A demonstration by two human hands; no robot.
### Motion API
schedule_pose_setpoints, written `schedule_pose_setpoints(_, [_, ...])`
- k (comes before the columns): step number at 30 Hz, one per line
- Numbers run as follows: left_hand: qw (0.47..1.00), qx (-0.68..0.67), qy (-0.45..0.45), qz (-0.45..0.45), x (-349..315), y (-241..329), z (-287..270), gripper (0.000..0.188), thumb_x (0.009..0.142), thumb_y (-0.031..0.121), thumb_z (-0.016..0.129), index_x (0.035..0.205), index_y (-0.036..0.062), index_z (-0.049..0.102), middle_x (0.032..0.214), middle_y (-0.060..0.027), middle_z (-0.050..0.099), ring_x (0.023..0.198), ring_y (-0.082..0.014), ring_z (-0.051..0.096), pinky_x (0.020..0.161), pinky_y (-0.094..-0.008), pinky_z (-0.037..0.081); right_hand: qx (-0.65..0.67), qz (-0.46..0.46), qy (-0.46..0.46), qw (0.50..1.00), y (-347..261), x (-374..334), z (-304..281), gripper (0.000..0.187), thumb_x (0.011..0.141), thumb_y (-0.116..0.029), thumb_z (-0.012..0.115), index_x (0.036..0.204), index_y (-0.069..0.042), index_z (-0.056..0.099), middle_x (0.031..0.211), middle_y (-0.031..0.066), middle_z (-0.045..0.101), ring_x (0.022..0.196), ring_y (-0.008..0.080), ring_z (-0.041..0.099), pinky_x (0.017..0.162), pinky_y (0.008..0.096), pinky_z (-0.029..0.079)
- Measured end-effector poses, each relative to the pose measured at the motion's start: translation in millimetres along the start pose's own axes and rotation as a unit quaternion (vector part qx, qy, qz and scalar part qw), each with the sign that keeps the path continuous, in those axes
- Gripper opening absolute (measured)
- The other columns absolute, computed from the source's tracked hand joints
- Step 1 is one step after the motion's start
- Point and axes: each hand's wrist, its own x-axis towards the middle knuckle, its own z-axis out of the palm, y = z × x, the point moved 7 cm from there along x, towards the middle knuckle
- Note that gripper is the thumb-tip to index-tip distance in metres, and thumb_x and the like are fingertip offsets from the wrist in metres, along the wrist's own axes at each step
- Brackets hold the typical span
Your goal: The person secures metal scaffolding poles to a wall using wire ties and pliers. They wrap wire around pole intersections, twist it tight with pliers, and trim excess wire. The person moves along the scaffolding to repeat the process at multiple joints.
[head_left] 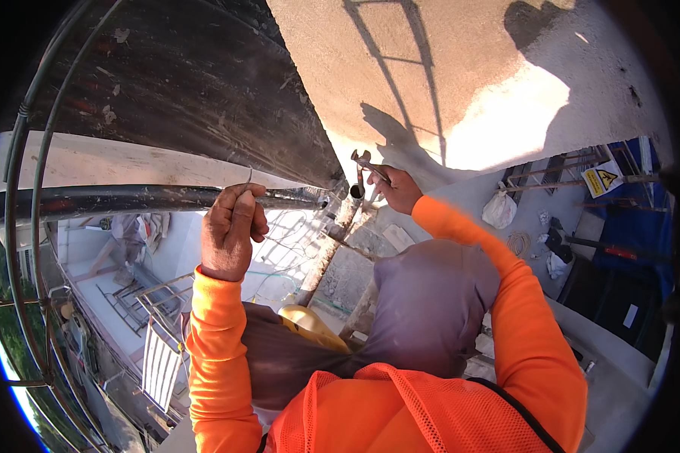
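My left hand (233, 230) is raised, its thumb and fingers pinched around a short piece of thin wire (250, 175) whose tip sticks up above the knuckles. My right hand (399, 189) is closed on the handles of a pair of pincers (363, 161), with the jaws pointing up and to the left. Right below the pincers is the open top end of a metal pipe (355, 192), which slants down between my knees. The wire and the pincers are well apart. Both orange sleeves reach up from the lower edge.
A dark panel (196, 83) fills the upper left, and a sunlit concrete wall (461, 90) the upper right. A black horizontal pipe (121, 200) runs below the panel. Bent steel bars (29, 189) stand far left. Far below lie a white sack (499, 210) and a yellow warning sign (602, 178).
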Motion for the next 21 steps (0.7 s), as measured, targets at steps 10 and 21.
schedule_pose_setpoints(10, [0.993,-0.066,0.04,0.088,5,33,3,0.034,0.115,0.032,0.049,0.118,0.0012,0.064,0.074,-0.003,0.065,0.064,-0.0085,0.058,0.06,-0.0252,0.049,-0.13,0.053,0.041,0.989,82,-25,36,0.031,0.09,-0.017,0.073,0.118,-0.005,0.074,0.098,0.0165,0.078,0.089,0.0322,0.076,0.084,0.0419,0.059])
schedule_pose_setpoints(21, [0.964,-0.242,-0.025,0.109,27,53,51,0.029,0.113,0.024,0.054,0.119,-0.0021,0.065,0.094,-0.01,0.072,0.081,-0.0165,0.069,0.073,-0.0309,0.06,0.178,-0.1,-0.329,0.922,-226,-8,-16,0.044,0.11,-0.019,0.06,0.151,-0.007,0.053,0.145,0.0079,0.062,0.135,0.0189,0.057,0.112,0.0372,0.047])
